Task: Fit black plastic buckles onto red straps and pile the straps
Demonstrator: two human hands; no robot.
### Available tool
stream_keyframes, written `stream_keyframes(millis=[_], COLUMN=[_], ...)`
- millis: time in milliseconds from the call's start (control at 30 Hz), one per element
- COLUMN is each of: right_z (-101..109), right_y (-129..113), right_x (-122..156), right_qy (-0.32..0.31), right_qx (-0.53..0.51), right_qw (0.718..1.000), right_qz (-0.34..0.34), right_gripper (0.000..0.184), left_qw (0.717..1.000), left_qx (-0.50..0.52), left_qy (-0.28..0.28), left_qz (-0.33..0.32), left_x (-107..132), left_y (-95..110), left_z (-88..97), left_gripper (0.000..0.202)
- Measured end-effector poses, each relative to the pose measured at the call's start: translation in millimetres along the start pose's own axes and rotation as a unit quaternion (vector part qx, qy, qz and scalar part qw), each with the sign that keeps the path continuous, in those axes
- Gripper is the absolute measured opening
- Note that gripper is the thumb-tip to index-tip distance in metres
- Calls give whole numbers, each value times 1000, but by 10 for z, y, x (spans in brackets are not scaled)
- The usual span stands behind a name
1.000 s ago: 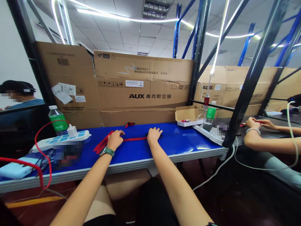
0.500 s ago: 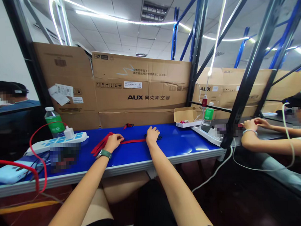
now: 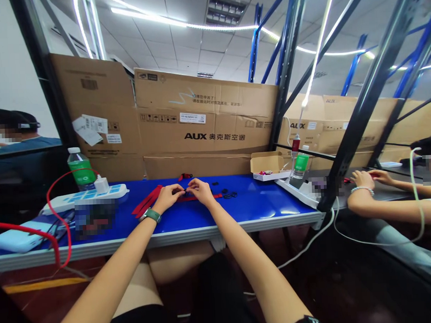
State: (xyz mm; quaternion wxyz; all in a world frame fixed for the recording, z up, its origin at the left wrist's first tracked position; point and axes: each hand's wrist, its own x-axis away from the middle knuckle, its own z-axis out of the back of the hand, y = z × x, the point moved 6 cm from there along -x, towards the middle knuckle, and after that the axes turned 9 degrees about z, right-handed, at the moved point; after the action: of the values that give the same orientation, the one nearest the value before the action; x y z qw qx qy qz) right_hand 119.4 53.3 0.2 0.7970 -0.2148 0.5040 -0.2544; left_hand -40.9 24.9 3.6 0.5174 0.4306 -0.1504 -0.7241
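My left hand [image 3: 168, 198], with a green-banded watch at the wrist, is closed in a pinch on a red strap [image 3: 192, 198]. Close against it, my right hand [image 3: 200, 191] pinches a small black piece [image 3: 185, 191] between fingertips and thumb. The fingers partly hide the piece, so its exact kind is unclear. Part of the strap runs rightward under my right hand across the blue tabletop. Beside my left wrist lie more red strap lengths [image 3: 148, 200]. Black clips [image 3: 231, 195] and a small black part [image 3: 215, 183] rest to the right of my hands.
Behind my hands lies a small red-and-black bundle [image 3: 185, 176]. An open cardboard box [image 3: 270, 175] and a bottle [image 3: 301, 164] stand right; a power strip [image 3: 85, 198], another bottle [image 3: 80, 167] and a pale blue device [image 3: 20, 238] are left. A co-worker's hands [image 3: 366, 180] work at the far right.
My right hand has moved left from beside the black clips to meet my left hand, bringing a small black piece. The clips and the strap's right end are now uncovered.
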Motion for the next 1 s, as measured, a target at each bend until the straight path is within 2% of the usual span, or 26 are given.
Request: stream_keyframes(millis=[67, 167, 233, 267, 333, 433, 600, 767, 867, 1000], right_z=[-16, -145, -230, -258, -294, -306, -197, -91, -72, -120], right_y=[-60, -109, -112, -112, -110, -74, 39, 87, 39, -80], right_x=[11, 55, 94, 104, 103, 72, 22, 47, 58, 54], right_qy=[-33, -160, -222, -233, -226, -188, -113, -85, -83, -111], right_qx=[69, 182, 235, 252, 267, 244, 167, 128, 121, 76], right_qw=[997, 967, 941, 933, 930, 946, 979, 987, 988, 991], right_qz=[29, 74, 96, 104, 114, 99, 16, -42, -37, 1], right_gripper=[16, 18, 15, 15, 21, 29, 16, 12, 12, 10], left_qw=[999, 994, 994, 994, 994, 993, 991, 985, 985, 990], left_qx=[14, 20, 9, 0, -14, -4, 93, 159, 158, 131], left_qy=[38, 98, 103, 97, 84, 83, 58, 24, 16, -8], left_qz=[29, 45, 44, 47, 63, 81, 80, 66, 69, 44], left_x=[-13, -16, -23, -29, -41, -51, -60, -80, -85, -83], left_y=[-79, -160, -192, -210, -254, -294, -288, -252, -251, -213], left_z=[55, 144, 156, 149, 133, 131, 89, 24, 4, -36], left_gripper=[20, 27, 34, 32, 26, 23, 23, 27, 28, 29])
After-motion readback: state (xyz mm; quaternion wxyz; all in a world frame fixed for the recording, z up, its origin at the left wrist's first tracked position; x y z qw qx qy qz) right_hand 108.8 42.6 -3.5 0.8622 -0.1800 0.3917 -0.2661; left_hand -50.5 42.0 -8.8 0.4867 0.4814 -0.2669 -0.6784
